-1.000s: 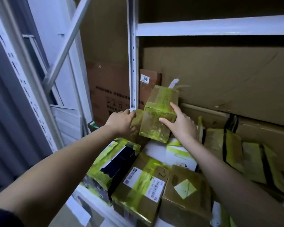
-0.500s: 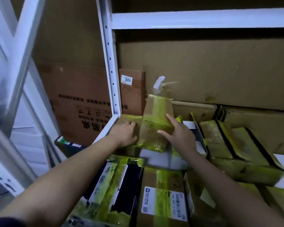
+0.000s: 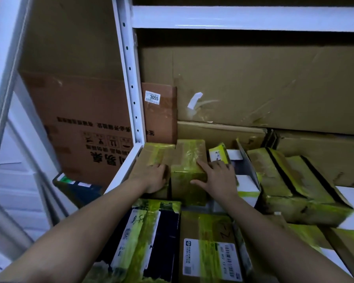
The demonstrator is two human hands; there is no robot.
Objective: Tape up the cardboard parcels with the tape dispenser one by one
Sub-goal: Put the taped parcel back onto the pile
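A small cardboard parcel (image 3: 189,160) wrapped in yellow-green tape stands on the shelf in the back left corner, among other taped parcels. My right hand (image 3: 218,179) lies on its right top edge, index finger straight along the top and thumb against the front face. My left hand (image 3: 153,177) rests on the neighbouring taped parcel (image 3: 151,154) and touches the small parcel's left side. No tape dispenser is in view.
A white shelf upright (image 3: 129,78) and beam (image 3: 233,17) frame the bay. Large cardboard sheets (image 3: 253,84) and a brown box labelled 3055 (image 3: 159,111) stand behind. Several taped parcels fill the front (image 3: 208,252) and the right (image 3: 290,180).
The small parcel has come down from mid-air, where both hands held it, onto the shelf beside the left parcel. My hands now lie flat on the boxes.
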